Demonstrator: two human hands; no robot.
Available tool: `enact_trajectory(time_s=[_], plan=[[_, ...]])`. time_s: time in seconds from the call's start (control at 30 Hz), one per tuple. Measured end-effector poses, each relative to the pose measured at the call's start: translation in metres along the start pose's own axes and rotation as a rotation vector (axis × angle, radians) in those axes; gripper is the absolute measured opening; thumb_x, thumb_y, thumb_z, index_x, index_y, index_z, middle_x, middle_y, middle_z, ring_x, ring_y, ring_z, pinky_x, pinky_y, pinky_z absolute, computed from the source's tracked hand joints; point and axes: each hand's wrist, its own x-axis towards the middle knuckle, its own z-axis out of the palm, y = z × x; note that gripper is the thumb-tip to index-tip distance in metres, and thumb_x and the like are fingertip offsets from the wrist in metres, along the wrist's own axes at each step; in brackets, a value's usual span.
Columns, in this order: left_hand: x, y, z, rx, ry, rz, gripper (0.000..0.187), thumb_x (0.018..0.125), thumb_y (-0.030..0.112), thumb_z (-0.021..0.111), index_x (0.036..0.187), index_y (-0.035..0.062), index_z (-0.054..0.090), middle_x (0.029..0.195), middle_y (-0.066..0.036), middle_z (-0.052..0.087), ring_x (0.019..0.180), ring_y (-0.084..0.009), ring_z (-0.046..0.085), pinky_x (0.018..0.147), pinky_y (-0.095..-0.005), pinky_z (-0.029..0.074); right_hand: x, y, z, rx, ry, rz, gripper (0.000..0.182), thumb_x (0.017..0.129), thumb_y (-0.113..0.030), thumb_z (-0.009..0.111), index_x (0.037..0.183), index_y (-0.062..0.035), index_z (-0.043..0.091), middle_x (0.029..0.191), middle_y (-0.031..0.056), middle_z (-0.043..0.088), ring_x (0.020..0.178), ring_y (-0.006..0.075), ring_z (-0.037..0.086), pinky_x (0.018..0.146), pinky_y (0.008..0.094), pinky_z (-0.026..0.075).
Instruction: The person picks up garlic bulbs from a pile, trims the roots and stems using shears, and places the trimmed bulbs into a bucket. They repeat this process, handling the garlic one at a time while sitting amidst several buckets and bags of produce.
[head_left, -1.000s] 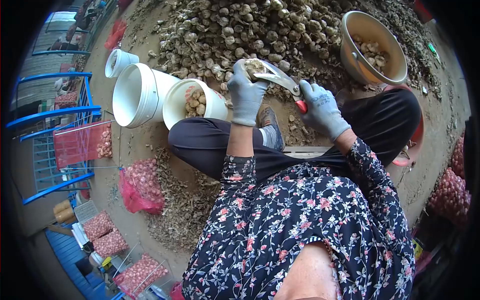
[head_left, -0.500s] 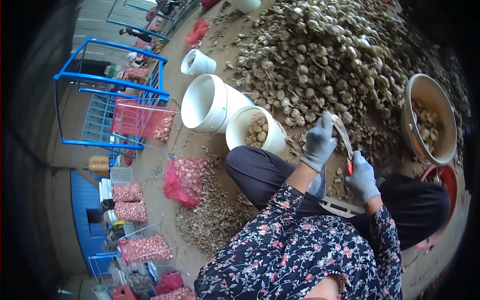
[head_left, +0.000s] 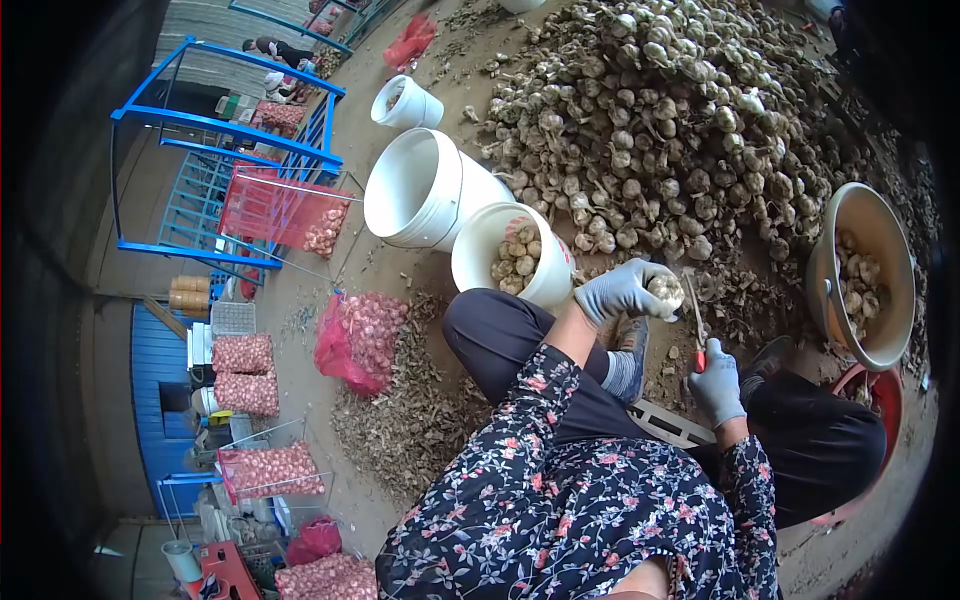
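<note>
My left hand [head_left: 625, 290], in a grey glove, is closed around a garlic bulb [head_left: 665, 291] whose pale face shows to the right. Beside it my gloved right hand [head_left: 717, 382] grips a red-handled cutting tool [head_left: 700, 340], its metal part standing upright and apart from the bulb. Beyond both hands rises a large heap of garlic [head_left: 640, 130] with dry stalks. To the left of my left hand stands a white bucket [head_left: 556, 262] with several bulbs inside.
A tan basin [head_left: 820, 270] with garlic stands at the right, above a red basin [head_left: 893, 405]. White buckets [head_left: 470, 200] stand to the left, near a pink net bag [head_left: 362, 340] of garlic and scattered husks [head_left: 400, 440]. Farther off are blue frames [head_left: 230, 125] and people [head_left: 280, 50].
My left hand has moved away from the tool and turned, and a garlic bulb now shows in it. My right hand and the tool have shifted slightly lower.
</note>
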Motion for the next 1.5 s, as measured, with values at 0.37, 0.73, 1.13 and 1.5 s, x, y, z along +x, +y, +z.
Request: enact_trajectory(time_s=[0.37,0.73,1.13,1.5], plan=[[0.014,-0.041,0.022,0.868,0.585,0.019,0.058,0.062,0.027,0.076,0.112,0.007,0.055,0.11,-0.019,0.058,0.099,-0.0348,0.059,0.082,-0.0416,0.049,-0.002,-0.016,-0.009,-0.015,0.129,-0.048,0.033,0.079,-0.02,0.06,0.103,-0.0027,0.046,0.092,0.0257,0.059,0.089,0.0413,0.058,0.073,0.0497,0.046],[0.018,-0.056,0.023,0.268,0.624,0.276,0.048,0.07,0.013,0.075,0.112,0.0047,0.054,0.099,-0.006,0.06,0.086,-0.015,0.06,0.076,-0.027,0.051,0.014,0.021,0.034,0.56,0.23,-0.078,0.034,0.081,-0.026,0.065,0.103,-0.001,0.057,0.075,0.0132,0.06,0.066,0.0238,0.061,0.059,0.0407,0.047],[0.006,-0.065,0.018,-0.913,0.294,0.344,0.051,0.079,0.007,0.073,0.124,0.0139,0.052,0.097,0.001,0.06,0.079,-0.0114,0.059,0.061,-0.0257,0.049,-0.006,-0.025,-0.007,1.19,-0.453,0.067,0.022,0.089,-0.015,0.059,0.106,-0.0031,0.053,0.083,-0.002,0.053,0.075,0.0071,0.049,0.067,0.0243,0.044],[-0.018,-0.035,-0.019,-0.47,1.008,0.373,0.044,0.073,-0.001,0.069,0.112,0.0028,0.05,0.091,-0.005,0.06,0.07,-0.0119,0.058,0.062,-0.0247,0.051,0.01,-0.019,-0.004,1.176,-0.235,0.236,0.02,0.087,-0.024,0.06,0.077,-0.0101,0.05,0.055,-0.0006,0.048,0.044,0.0111,0.047,0.04,0.0269,0.037]])
